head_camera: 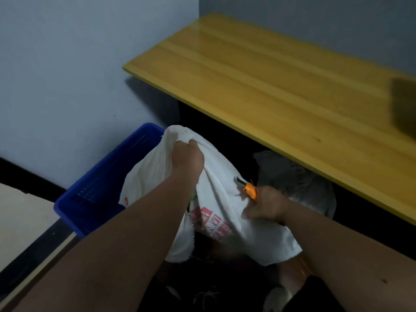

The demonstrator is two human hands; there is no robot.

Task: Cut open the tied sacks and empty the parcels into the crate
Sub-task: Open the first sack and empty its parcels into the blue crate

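A white woven sack (216,176) with red print hangs upside down in front of me, its open frayed mouth facing down. My left hand (188,159) is clenched on the bunched top of the sack, holding it up. My right hand (266,204) grips the sack's right side and also holds an orange utility knife (249,189), whose blade points up and left against the cloth. A blue plastic crate (99,185) stands on the floor to the left, partly hidden behind the sack. No parcels show clearly.
A yellow wooden tabletop (281,86) overhangs at the right. A grey sack (299,183) lies on the dark floor under it. The pale wall (67,75) is behind the crate. Loose twine (207,297) lies on the floor near my feet.
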